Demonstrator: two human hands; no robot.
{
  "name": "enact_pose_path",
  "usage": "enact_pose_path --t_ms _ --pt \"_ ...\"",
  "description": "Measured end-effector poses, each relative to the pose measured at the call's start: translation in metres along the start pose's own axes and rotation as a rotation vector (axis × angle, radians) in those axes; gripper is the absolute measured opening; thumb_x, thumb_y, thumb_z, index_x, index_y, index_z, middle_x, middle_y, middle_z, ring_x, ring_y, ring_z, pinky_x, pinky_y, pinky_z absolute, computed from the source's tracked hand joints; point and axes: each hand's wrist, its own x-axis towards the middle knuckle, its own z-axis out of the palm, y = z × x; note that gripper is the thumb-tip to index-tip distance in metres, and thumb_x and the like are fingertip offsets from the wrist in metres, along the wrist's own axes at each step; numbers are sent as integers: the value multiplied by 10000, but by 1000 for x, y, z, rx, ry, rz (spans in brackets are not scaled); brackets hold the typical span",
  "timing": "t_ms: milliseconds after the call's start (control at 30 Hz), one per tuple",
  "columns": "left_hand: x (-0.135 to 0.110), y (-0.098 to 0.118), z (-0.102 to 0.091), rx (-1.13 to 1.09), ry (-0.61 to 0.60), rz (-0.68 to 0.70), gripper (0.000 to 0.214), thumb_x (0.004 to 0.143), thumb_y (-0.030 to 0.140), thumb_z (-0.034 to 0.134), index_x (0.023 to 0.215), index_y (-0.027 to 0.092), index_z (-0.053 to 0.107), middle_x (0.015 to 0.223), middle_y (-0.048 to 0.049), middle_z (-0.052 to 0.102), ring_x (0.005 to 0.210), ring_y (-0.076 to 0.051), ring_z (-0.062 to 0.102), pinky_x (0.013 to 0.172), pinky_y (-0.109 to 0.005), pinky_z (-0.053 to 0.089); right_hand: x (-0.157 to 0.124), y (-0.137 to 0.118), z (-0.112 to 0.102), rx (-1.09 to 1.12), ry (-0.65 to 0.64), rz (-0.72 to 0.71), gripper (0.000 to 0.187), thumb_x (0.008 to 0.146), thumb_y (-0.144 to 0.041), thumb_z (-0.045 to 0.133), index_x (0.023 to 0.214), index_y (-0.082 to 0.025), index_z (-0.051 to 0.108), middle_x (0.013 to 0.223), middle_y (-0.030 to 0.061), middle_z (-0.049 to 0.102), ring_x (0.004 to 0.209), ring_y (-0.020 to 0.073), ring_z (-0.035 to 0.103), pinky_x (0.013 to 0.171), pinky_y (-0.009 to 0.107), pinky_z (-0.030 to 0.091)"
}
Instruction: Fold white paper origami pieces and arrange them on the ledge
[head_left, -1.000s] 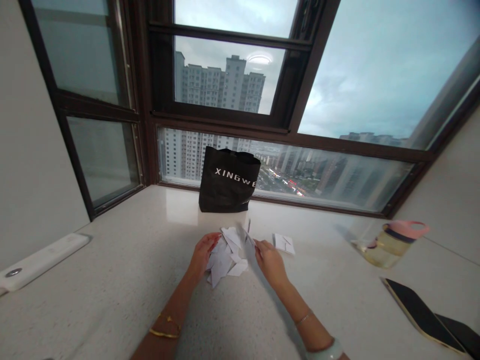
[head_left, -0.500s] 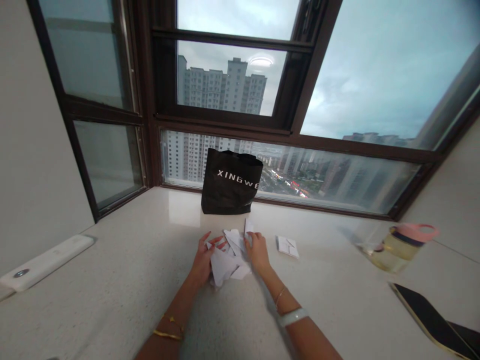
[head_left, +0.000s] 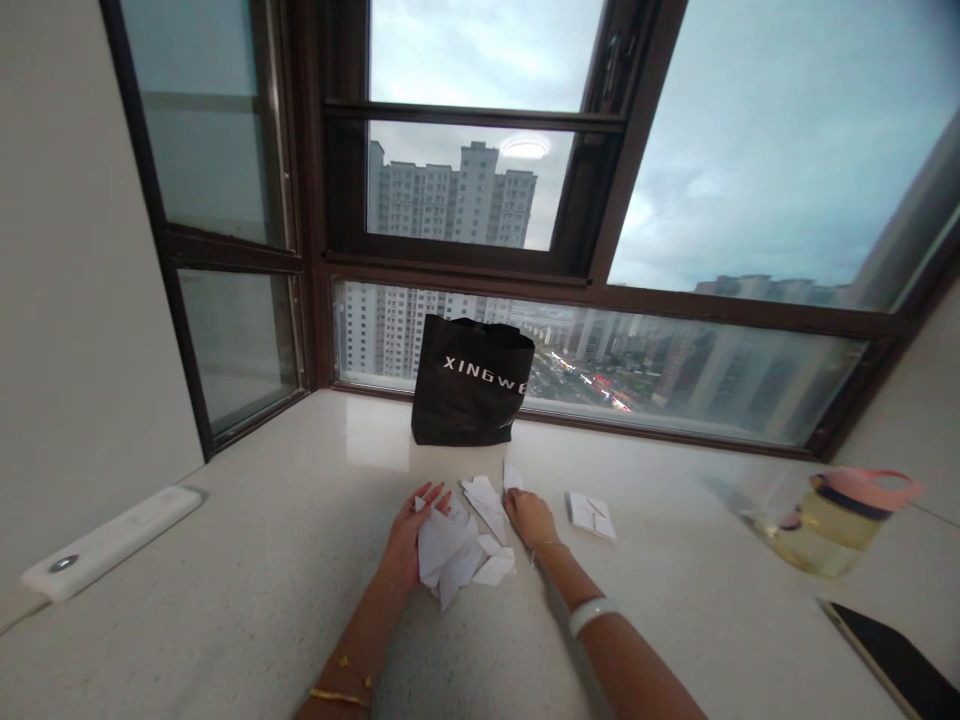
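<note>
Torn and folded white paper pieces (head_left: 450,550) lie in a loose pile on the pale countertop. My left hand (head_left: 407,535) curls round the pile's left side, its fingertips showing behind the paper. A narrow folded paper piece (head_left: 511,474) sticks out beyond my right hand (head_left: 529,518), whose fingers are closed on its near end. Between the hands, another folded white piece (head_left: 486,503) rests at the pile's far edge. To the right of my right hand lies a flat folded paper square (head_left: 591,515), touched by neither hand.
A black bag (head_left: 471,385) with white lettering stands at the window behind the paper. At the left lies a white power strip (head_left: 112,545). A yellowish bottle with a pink lid (head_left: 840,520) stands at the right, near a dark phone-like slab (head_left: 892,655).
The view has shifted slightly, moving everything lower. My left fingers have drawn to the pile's left side. My right hand and its paper piece now sit a little farther from the pile.
</note>
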Motion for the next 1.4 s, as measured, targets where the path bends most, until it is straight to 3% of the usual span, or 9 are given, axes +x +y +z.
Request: enact_pose_path --t_ms 133,233,333,400,567,700,967,1267,1400 --pt "-7 2 5 -23 -9 2 322 720 86 544 1003 239 529 1273 -64 480 1024 -222 562 846 -408 471 -15 3 -15 43 110 42 382 886 -214 242 1038 -135 582 953 127 660 888 193 607 755 267 415" --pt "-8 9 8 -34 -3 76 286 729 116 538 993 227 546 1232 -79 517 1044 -214 549 891 -404 439 -43 -10 -29 163 271 -118 386 886 -228 241 1044 -161 586 1011 98 647 929 178 586 842 288 392" --pt "-8 22 9 -61 66 207 259 730 120 528 975 197 566 1156 -83 576 1054 -180 541 957 -347 388 -78 -32 -39 203 128 -470 303 869 -273 355 872 -208 651 881 48 681 869 168 592 939 342 311" --pt "-8 31 9 -71 102 275 247 734 119 517 966 183 576 1149 -76 582 1074 -164 525 981 -313 363 -93 -43 -42 216 38 -552 259 848 -325 424 809 -224 659 844 35 682 868 169 585 940 352 295" --pt "-7 36 5 -81 97 270 200 760 167 506 944 175 583 1142 -88 582 1072 -171 526 974 -321 372 -73 -45 -36 166 39 -307 253 850 -227 395 959 -198 622 969 67 650 951 177 551 851 295 356" --pt "-8 29 3 -120 59 235 194 775 219 508 961 215 564 1160 -80 570 1044 -192 546 943 -395 391 -41 -40 -20 -10 55 -109 362 810 -279 474 1132 -118 514 1184 159 529 1067 246 483 875 357 340" --pt "-7 31 4 -182 84 177 194 801 182 444 936 197 583 1141 -80 579 1018 -176 559 944 -371 388 -33 -42 -12 -37 -51 -82 265 848 -173 350 890 -147 610 845 121 664 793 186 613 657 258 379" --pt "-12 16 14 -123 58 -8 200 770 130 485 936 137 598 1043 -116 627 982 -173 579 891 -296 434 -60 -34 -11 362 338 45 186 796 -340 451 689 -198 506 663 7 565 585 142 523 507 222 316" --pt "-13 11 15 -100 27 -59 200 786 128 458 930 126 597 1037 -123 629 958 -182 593 884 -312 445 -69 -37 -1 435 267 -112 113 749 -302 519 707 -198 503 795 28 541 650 144 523 564 235 360"
